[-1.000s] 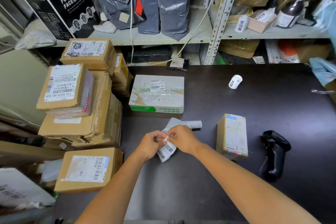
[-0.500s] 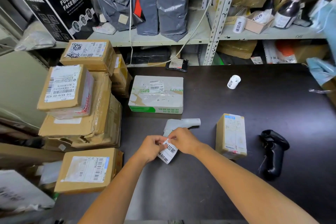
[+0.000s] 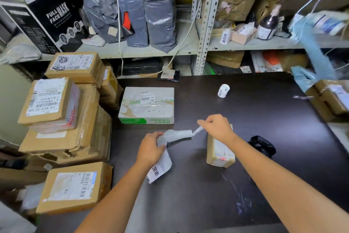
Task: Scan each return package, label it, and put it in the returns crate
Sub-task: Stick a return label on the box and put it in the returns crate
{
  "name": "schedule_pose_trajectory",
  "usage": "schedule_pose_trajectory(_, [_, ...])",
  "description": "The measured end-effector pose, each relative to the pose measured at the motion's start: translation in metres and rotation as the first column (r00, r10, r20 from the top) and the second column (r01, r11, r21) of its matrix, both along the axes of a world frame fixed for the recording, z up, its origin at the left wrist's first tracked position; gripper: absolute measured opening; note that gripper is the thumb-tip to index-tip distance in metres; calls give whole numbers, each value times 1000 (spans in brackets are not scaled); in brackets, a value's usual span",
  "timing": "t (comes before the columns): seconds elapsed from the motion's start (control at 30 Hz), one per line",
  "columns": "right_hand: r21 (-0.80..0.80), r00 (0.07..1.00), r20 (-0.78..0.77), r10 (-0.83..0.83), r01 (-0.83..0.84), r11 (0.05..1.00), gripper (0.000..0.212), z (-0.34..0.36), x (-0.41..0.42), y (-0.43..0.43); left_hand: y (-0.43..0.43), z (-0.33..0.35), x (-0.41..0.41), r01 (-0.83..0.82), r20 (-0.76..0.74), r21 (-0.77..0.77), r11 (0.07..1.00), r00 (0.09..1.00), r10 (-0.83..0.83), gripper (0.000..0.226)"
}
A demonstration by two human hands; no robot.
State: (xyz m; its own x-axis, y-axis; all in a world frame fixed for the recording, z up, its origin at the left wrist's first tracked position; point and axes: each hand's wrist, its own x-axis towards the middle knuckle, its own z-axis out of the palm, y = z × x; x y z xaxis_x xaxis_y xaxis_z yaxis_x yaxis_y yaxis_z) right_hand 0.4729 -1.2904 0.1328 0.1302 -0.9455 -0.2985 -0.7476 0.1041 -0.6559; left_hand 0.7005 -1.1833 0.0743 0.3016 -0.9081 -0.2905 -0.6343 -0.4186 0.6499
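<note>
My left hand (image 3: 151,149) grips a white label strip (image 3: 160,170) printed with black characters; its bare backing (image 3: 179,134) curls up to the right. My right hand (image 3: 217,127) pinches a small peeled label (image 3: 197,130) at the end of that backing. Directly under my right hand a small cardboard package (image 3: 220,153) stands on the dark table (image 3: 245,110). A black handheld scanner (image 3: 264,145) lies just right of the package, partly hidden by my right forearm.
A white-and-green box (image 3: 147,104) lies behind my hands. Stacked cardboard parcels (image 3: 56,119) fill the left side, with another parcel (image 3: 73,187) at the front left. A label roll (image 3: 223,90) lies mid-table. A carton (image 3: 328,98) sits at the right edge. Shelving with grey bags stands behind.
My hands have come apart: the right one pulled a label off the strip and moved right over the small package. The left hand keeps the strip, which now hangs lower.
</note>
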Motion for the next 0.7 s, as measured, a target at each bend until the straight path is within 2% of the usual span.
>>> schedule_pose_trajectory(0.13, [65,974,174,-145,136,989,34,4,-45,3,-25,4,-57,119,-68,-45,992,990,-121,37])
schedule_pose_trajectory(0.27, [189,924,285,-255,207,960,5,-7,-85,10,-40,-1,-106,236,-357,52,970,912,-203,55])
schedule_pose_trajectory(0.43, [308,891,341,-299,194,931,8,-16,-109,24,-44,-3,-139,352,-490,90,932,830,-266,83])
schedule_pose_trajectory(0.5, [324,904,322,-282,174,930,3,-19,-111,26,-46,-5,-145,350,-511,87,933,819,-260,86])
schedule_pose_trajectory(0.7, [359,901,325,-288,164,919,13,-24,-114,23,-47,-11,-145,308,-610,105,945,771,-184,87])
